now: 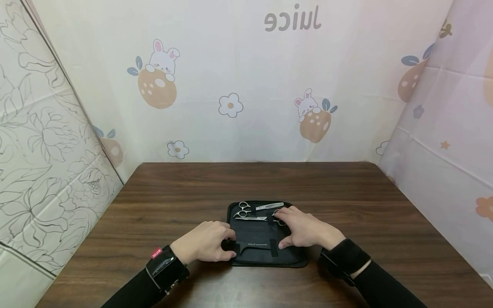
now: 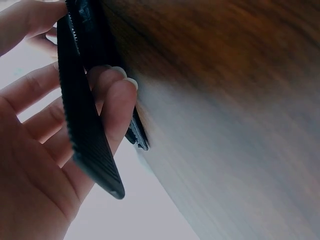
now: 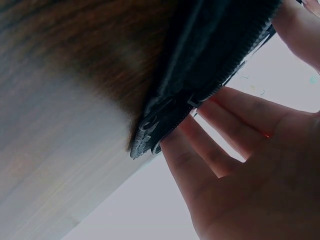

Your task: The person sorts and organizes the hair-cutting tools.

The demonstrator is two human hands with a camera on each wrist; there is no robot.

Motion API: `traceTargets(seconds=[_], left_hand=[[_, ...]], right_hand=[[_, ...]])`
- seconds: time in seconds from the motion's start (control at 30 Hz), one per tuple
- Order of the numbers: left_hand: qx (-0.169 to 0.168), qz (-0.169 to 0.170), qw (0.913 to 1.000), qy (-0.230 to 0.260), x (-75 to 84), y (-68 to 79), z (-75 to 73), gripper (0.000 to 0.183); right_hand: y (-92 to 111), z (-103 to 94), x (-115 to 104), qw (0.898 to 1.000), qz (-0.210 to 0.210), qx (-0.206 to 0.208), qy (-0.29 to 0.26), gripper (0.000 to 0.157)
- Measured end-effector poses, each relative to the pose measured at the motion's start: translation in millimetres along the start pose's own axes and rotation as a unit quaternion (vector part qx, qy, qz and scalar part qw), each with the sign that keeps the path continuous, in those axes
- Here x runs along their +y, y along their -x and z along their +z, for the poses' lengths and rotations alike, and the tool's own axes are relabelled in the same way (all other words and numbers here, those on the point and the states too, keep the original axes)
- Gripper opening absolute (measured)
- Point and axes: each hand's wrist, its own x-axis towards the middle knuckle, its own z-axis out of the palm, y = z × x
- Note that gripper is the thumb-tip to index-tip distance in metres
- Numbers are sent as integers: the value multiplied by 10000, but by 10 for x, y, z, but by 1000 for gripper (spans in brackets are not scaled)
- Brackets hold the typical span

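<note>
An open black zip case lies flat on the wooden table between both hands. Two silver pairs of scissors sit in its upper part: thinning scissors above, plain scissors below. Across its lower part runs a black comb, passing under a strap. My left hand holds the comb's left end, which sticks out past the case's edge; in the left wrist view the fingers curl behind the ridged black comb. My right hand rests over the case's right side, extended fingers against its zipped edge, covering part of the lower scissors' handles.
The brown wooden table extends around the case. Behind it hangs a printed curtain with rabbits and flowers; a floral panel stands on the left. Both wrists wear black bands.
</note>
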Motion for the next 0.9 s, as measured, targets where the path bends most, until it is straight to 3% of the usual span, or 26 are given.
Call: traceTargets(seconds=[0.9], left_hand=[[132,293,9992,-228,56,-77,-1,23]], right_hand=[[11,-31,-41,10000,-7,-29,33,80]])
